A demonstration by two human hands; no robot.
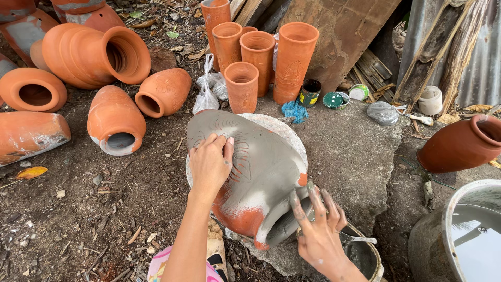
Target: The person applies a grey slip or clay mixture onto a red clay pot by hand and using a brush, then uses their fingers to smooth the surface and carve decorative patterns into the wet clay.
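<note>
My left hand lies flat, unclenched, on the slip-coated clay pot; my right hand, fingers spread, touches its rim.

We stand outdoors in flat daylight, on bare dark soil strewn with twigs, dry leaves and small stones. To our right the ground gives way to a cracked grey concrete slab. Behind it a rough brown board leans upright, with weathered wooden posts beside it and a corrugated metal sheet at the far right. Loose timber planks lie stacked along the top edge.
</note>
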